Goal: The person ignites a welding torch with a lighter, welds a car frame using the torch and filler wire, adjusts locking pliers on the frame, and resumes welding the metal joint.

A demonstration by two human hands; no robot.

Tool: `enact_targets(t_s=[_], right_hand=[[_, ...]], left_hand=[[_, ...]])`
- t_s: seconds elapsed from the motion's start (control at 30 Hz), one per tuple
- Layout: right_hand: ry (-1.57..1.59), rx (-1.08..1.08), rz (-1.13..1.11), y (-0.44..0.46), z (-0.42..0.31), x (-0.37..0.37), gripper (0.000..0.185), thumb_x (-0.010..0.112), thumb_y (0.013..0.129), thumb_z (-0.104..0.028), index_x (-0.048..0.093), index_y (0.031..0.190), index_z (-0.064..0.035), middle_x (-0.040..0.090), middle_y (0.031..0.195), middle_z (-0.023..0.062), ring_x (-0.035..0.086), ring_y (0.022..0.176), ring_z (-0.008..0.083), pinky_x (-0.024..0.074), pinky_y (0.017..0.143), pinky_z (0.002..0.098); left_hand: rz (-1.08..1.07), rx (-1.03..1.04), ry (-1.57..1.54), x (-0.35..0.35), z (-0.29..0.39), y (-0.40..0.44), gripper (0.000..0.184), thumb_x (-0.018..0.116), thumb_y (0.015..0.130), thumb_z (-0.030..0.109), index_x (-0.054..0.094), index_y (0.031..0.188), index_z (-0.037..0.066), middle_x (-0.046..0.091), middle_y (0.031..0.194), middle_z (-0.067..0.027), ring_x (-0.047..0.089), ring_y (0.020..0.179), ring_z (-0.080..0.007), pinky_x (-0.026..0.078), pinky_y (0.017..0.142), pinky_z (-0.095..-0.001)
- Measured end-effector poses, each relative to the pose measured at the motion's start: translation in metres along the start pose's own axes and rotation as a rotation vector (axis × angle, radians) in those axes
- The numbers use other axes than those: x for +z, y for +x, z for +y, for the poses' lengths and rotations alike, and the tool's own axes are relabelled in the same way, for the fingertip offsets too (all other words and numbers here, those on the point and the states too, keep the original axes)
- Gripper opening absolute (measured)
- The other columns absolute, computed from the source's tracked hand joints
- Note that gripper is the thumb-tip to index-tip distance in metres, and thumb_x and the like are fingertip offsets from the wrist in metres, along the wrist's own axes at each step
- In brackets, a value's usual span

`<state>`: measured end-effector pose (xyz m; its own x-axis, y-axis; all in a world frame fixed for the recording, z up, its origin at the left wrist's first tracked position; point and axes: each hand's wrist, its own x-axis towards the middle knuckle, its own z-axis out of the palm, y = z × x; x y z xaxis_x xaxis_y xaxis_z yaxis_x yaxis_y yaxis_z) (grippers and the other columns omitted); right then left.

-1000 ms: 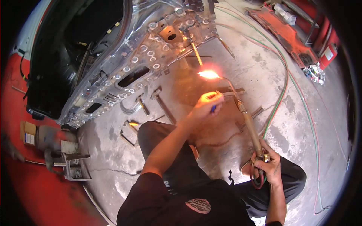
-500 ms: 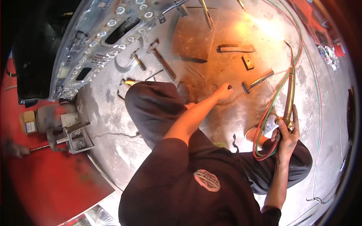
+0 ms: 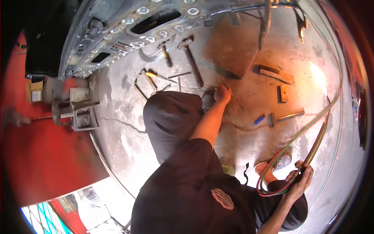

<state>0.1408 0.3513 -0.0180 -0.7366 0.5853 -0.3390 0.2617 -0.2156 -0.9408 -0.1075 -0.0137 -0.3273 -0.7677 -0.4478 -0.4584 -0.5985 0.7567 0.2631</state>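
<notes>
My left hand [image 3: 223, 94] is low over the floor beside my bent knee, its fingers closed at the lower end of a thin wire [image 3: 215, 70]. In my right hand [image 3: 303, 182] is a brass torch [image 3: 317, 142] with red and green hoses [image 3: 281, 155] looped below the grip. A bright flame [image 3: 318, 78] burns at its tip, pointing up over the floor. On the concrete lies a blue lighter [image 3: 259, 119], left of a small hammer [image 3: 286, 117].
A welded metal car body panel [image 3: 156, 21] spans the upper left. A long hammer [image 3: 191, 62], a yellow-handled tool [image 3: 152, 74], a metal block [image 3: 283, 93] and a wooden-handled piece [image 3: 276, 74] lie on the floor. A metal stand [image 3: 85, 117] is at left.
My left hand has let go of the blue lighter and moved left to the thin wire. The torch has swung lower and to the right, and the view has shifted.
</notes>
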Motion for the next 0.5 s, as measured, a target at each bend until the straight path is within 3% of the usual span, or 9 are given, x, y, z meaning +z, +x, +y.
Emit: enact_targets(t_s=[0.07,0.17,0.33,0.47,0.5], right_hand=[[-0.028,0.044,0.033,0.003,0.001,0.005,0.032,0.054,0.109,-0.031,0.058,0.116,-0.0006,0.067,0.102,0.018,0.056,0.05,0.0144,0.0452,0.042,0.024],[0.008,0.07,0.01,0.012,0.005,0.006,0.028,0.054,0.107,-0.029,0.057,0.114,-0.0016,0.067,0.103,0.0188,0.057,0.052,0.0146,0.0457,0.041,0.0242],[0.039,0.069,-0.045,0.014,0.005,0.004,0.023,0.053,0.107,-0.029,0.056,0.11,-0.0058,0.068,0.104,0.0187,0.06,0.057,0.0128,0.0493,0.042,0.0243],[0.077,0.031,-0.11,0.005,-0.003,0.008,0.023,0.056,0.108,-0.032,0.055,0.108,-0.0091,0.069,0.106,0.016,0.061,0.06,0.0129,0.0503,0.044,0.0235],[0.091,0.02,-0.135,0.005,-0.002,0.01,0.024,0.056,0.108,-0.033,0.055,0.109,-0.0087,0.068,0.106,0.0157,0.061,0.059,0.0129,0.0504,0.044,0.0237]], left_hand=[[-0.004,0.089,-0.003,0.008,-0.006,0.006,0.066,0.068,0.094,0.041,0.046,0.146,0.007,0.063,0.133,-0.0246,0.069,0.114,-0.0422,0.059,0.092,-0.0512],[0.26,0.197,0.032,0.063,-0.02,0.03,0.052,0.067,0.094,0.036,0.054,0.136,0.007,0.066,0.126,-0.0246,0.069,0.11,-0.0433,0.059,0.09,-0.053],[0.209,0.136,-0.192,0.052,-0.009,0.012,0.031,0.057,0.099,0.032,0.063,0.117,0.008,0.069,0.121,-0.0206,0.069,0.109,-0.0436,0.058,0.088,-0.0543],[0.255,0.283,-0.235,0.08,-0.038,0.018,0.037,0.053,0.1,0.042,0.067,0.112,0.009,0.071,0.12,-0.018,0.068,0.113,-0.0403,0.056,0.094,-0.0536],[0.248,0.241,-0.19,0.085,-0.042,0.013,0.041,0.051,0.1,0.044,0.069,0.115,0.011,0.071,0.123,-0.0178,0.067,0.115,-0.0399,0.054,0.099,-0.0532]])
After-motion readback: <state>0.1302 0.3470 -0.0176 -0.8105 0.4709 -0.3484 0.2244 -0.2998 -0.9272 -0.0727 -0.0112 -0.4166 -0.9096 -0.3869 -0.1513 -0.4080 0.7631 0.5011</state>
